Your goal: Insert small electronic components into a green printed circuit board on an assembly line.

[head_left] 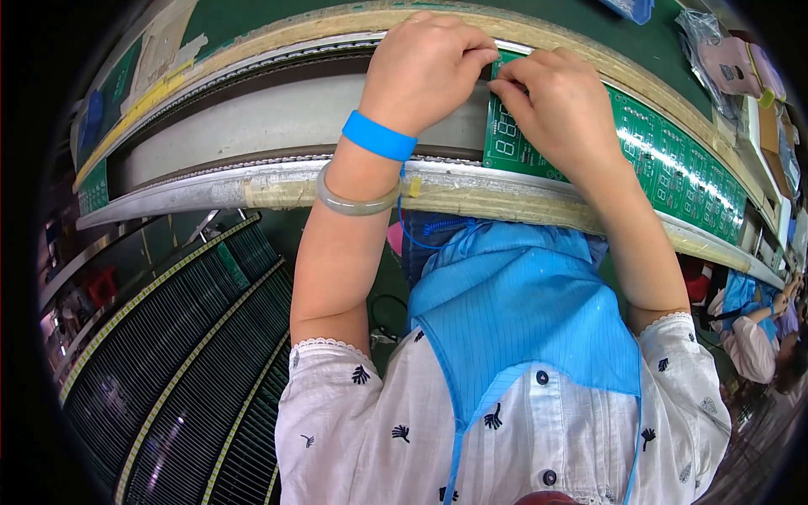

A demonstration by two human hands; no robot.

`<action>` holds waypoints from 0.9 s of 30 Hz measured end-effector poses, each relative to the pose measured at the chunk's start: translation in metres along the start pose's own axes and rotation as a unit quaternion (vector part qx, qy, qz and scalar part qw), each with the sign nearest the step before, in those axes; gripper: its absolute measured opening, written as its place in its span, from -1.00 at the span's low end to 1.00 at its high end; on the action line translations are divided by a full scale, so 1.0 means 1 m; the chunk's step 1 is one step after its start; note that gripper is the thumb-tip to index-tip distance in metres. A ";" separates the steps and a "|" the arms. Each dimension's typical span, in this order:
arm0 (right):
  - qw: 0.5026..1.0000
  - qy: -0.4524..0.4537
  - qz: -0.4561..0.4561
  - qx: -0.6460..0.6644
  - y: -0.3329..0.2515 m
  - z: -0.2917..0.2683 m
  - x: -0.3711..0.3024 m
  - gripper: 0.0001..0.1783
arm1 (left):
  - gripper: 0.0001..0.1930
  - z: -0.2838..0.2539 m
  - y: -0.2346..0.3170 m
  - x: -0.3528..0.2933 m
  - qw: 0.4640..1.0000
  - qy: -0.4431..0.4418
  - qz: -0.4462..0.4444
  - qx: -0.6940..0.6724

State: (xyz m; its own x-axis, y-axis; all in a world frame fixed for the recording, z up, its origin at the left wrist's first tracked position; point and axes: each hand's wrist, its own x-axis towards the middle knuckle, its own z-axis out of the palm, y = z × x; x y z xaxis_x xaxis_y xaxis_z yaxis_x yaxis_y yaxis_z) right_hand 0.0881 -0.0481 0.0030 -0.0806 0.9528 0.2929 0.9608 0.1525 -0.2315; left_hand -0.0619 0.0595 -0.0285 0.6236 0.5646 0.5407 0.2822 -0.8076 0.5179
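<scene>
Head view, rack (192,358) of boards (231,264), hands (560,103) at PCB (678,175)

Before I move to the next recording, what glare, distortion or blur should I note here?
Head view: white glare streaks the green rectangular circuit boards; head view: fisheye distortion bows the long pale front rail, and black fills the corners; head view: the bare left hand and bare right hand look reasonably sharp.
</scene>
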 end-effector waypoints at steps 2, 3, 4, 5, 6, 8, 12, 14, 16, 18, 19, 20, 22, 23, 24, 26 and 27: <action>1.000 0.004 0.002 0.001 -0.002 0.000 0.000 -0.82 | -0.86 -0.001 0.000 0.000 1.000 0.001 -0.004 0.000; 1.000 0.005 0.010 0.006 -0.003 -0.001 -0.001 -0.82 | -0.86 -0.001 0.000 0.000 1.000 0.006 -0.006 -0.001; 1.000 0.006 0.019 0.011 -0.003 -0.001 -0.001 -0.81 | -0.86 -0.001 0.000 0.000 1.000 0.010 -0.008 -0.003; 1.000 0.008 0.020 0.011 -0.003 0.000 -0.001 -0.81 | -0.86 -0.001 0.000 0.000 1.000 0.009 -0.007 -0.002; 1.000 0.013 0.023 0.009 -0.003 0.000 -0.002 -0.82 | -0.86 -0.002 0.000 0.001 1.000 0.004 -0.014 0.000; 0.999 0.020 0.028 0.007 -0.004 0.002 -0.003 -0.82 | -0.87 -0.002 0.001 0.001 1.000 -0.002 -0.018 0.001; 0.999 0.037 0.020 -0.011 -0.004 0.007 -0.007 -0.80 | -0.87 -0.003 0.002 0.001 1.000 0.012 -0.022 -0.008; 0.998 0.047 0.023 -0.025 -0.004 0.008 -0.008 -0.79 | -0.87 -0.004 0.002 0.003 1.000 0.009 -0.020 -0.010; 0.997 0.065 -0.014 -0.049 -0.006 0.009 -0.010 -0.78 | -0.87 -0.005 0.003 0.003 0.998 -0.007 -0.056 -0.035; 0.996 0.067 -0.008 -0.051 -0.006 0.008 -0.010 -0.78 | -0.86 -0.006 0.002 0.003 0.999 -0.010 -0.041 -0.022; 0.996 0.067 -0.005 -0.054 -0.006 0.007 -0.010 -0.78 | -0.86 -0.006 0.001 0.004 1.000 -0.011 -0.027 -0.010; 0.996 0.070 -0.003 -0.055 -0.004 0.005 -0.010 -0.78 | -0.86 -0.006 0.002 0.004 1.000 -0.011 -0.024 -0.010; 0.997 0.066 -0.004 -0.027 0.003 0.001 -0.011 -0.76 | -0.85 -0.006 0.003 0.004 0.998 -0.010 -0.055 -0.035; 0.998 0.058 0.014 -0.014 0.009 -0.006 -0.009 -0.74 | -0.85 -0.007 0.003 0.005 0.998 -0.011 -0.053 -0.032; 0.998 0.049 0.031 -0.001 0.019 -0.017 -0.005 -0.72 | -0.85 -0.008 0.004 0.006 0.997 -0.007 -0.072 -0.042; 0.990 0.071 0.117 0.027 0.047 -0.043 0.006 -0.70 | -0.86 -0.009 0.009 0.016 0.995 -0.005 -0.083 -0.056; 0.987 0.092 0.130 0.030 0.067 -0.056 0.010 -0.72 | -0.86 -0.012 0.015 0.027 0.995 0.003 -0.076 -0.066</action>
State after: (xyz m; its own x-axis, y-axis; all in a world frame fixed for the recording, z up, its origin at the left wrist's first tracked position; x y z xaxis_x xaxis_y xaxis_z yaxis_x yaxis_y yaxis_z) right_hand 0.1668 -0.0434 0.0427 0.2218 0.8983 0.3792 0.9249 -0.0706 -0.3736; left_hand -0.0491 0.0648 0.0020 0.5767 0.6796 0.4534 0.2738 -0.6836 0.6765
